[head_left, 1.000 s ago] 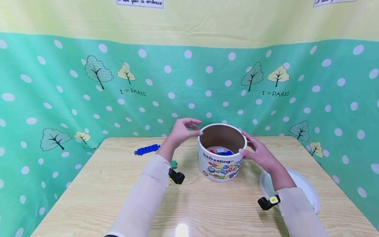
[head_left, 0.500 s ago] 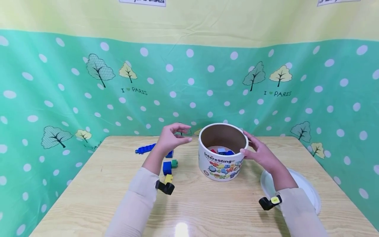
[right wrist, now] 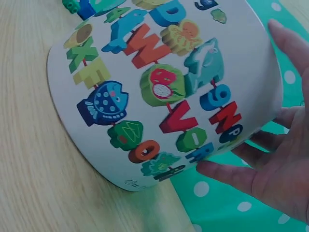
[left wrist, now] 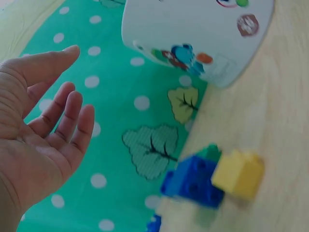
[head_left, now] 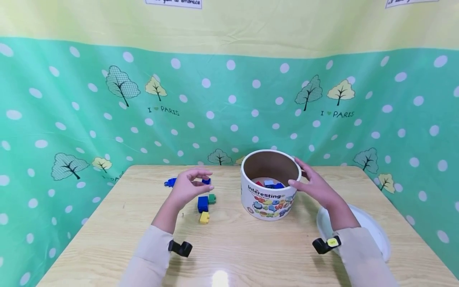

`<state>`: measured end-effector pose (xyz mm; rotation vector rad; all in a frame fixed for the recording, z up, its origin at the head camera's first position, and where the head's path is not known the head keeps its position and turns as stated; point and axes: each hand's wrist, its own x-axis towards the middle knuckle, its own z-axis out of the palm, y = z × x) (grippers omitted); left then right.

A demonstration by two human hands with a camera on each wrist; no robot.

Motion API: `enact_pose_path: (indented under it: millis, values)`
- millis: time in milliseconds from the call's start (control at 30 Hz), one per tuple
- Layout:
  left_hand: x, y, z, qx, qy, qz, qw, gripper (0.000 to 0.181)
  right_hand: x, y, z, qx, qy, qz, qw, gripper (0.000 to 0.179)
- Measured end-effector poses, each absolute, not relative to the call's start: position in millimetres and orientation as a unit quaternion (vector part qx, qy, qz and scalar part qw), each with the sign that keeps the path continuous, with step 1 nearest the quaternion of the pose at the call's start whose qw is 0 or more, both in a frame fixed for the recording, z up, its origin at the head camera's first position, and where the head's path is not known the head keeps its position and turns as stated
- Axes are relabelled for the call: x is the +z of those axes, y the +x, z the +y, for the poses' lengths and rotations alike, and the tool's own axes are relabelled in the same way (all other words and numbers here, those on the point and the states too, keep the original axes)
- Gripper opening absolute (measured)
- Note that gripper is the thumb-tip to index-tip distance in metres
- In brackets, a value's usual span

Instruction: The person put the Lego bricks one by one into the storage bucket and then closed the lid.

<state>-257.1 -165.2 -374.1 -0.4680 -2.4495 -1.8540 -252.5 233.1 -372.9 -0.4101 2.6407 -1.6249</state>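
My left hand point(head_left: 188, 187) hovers over the left part of the table, fingers bent loosely, holding nothing. Close to its fingertips lie a blue block point(head_left: 203, 203), a green block point(head_left: 212, 199) and a yellow block point(head_left: 204, 217). Another blue block point(head_left: 206, 181) shows just behind the fingers. A blue strip-like piece point(head_left: 170, 182) is mostly covered by that hand. My right hand point(head_left: 315, 185) rests against the right side of a white round tub point(head_left: 269, 203), with spread fingers around its rim. Inside the uncovered tub are several blocks point(head_left: 268, 183), red, light blue and blue.
A white round lid point(head_left: 373, 231) lies on the table at the right, partly under my right forearm. Behind the table's far edge hangs a green dotted curtain point(head_left: 229, 119). The wooden tabletop point(head_left: 251, 255) stretches in front of the tub.
My left hand has left the tub's rim and moved left and nearer, over the loose blocks. My right hand stays at the tub, which has hardly moved.
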Motion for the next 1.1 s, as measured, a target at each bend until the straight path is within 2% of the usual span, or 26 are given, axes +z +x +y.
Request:
enact_pose_path:
  millis: [400, 667, 800, 1100]
  values:
    - [-399.2, -247.5, -202.0, -0.583, -0.128, -0.802, 0.041, 0.044, -379.7, -252.8, 234.6, -0.509, -0.124, 0.852, -0.011, 0.080]
    - [-394.2, -233.9, -201.3, -0.589, -0.107, -0.801, -0.009, 0.038, -379.1, -252.9, 235.5, -0.507, -0.124, 0.853, -0.017, 0.079]
    - [-399.7, -236.6, -202.6, -0.586, -0.114, -0.802, -0.012, 0.039, -377.9, -252.5, 236.0, -0.508, -0.125, 0.852, -0.019, 0.078]
    - [-424.8, -247.7, -214.8, -0.615, -0.104, -0.778, -0.076, 0.052, -362.2, -240.7, 223.4, -0.516, -0.134, 0.846, -0.011, 0.081]
